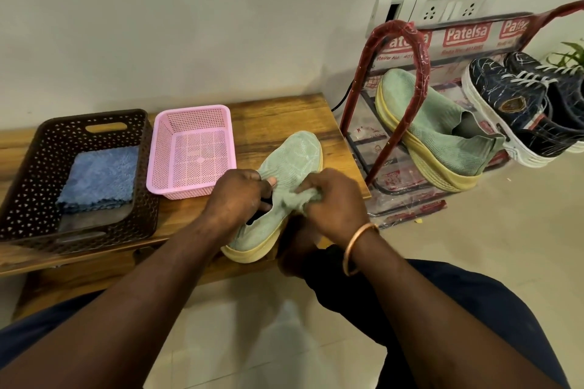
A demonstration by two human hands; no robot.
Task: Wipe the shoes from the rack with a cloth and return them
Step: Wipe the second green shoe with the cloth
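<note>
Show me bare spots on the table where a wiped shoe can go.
Bare wood lies behind the green shoe, between the pink basket and the right edge of the table. That basket holds nothing. The brown basket holds a blue cloth. Crowded in front: left hand grips the shoe, right hand a green cloth.

A brown perforated basket [28, 174] stands at the left of the wooden tabletop [278, 117], with a pink mesh basket [196, 161] just beside it on its right. On the white wall behind is a socket panel [448, 8], and a black cable [343, 98] hangs below it. A green plant [568, 55] shows at the right edge.
</note>
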